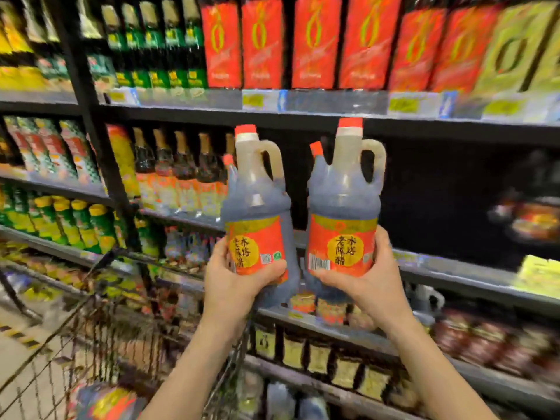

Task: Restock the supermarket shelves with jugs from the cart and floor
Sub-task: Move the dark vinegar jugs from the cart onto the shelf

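Two dark vinegar jugs with red caps, handles and red-and-gold labels are held upright in front of the shelves. My left hand [233, 283] grips the base of the left jug [257, 204]. My right hand [366, 277] grips the base of the right jug [344, 201]. Both jugs hover before a dark, mostly bare stretch of the middle shelf [454, 274]. Behind them stand more red-capped jugs [316, 150], largely hidden. The wire cart [100, 344] is at the lower left, with a red-labelled jug [109, 401] lying in it.
Red boxes [315, 40] and green bottles [151, 43] line the top shelf. Dark sauce bottles [181, 165] fill the middle shelf to the left of the jugs. Lower shelves hold jars and packets [342, 368]. A black upright post [100, 147] divides the shelving. The view is blurred.
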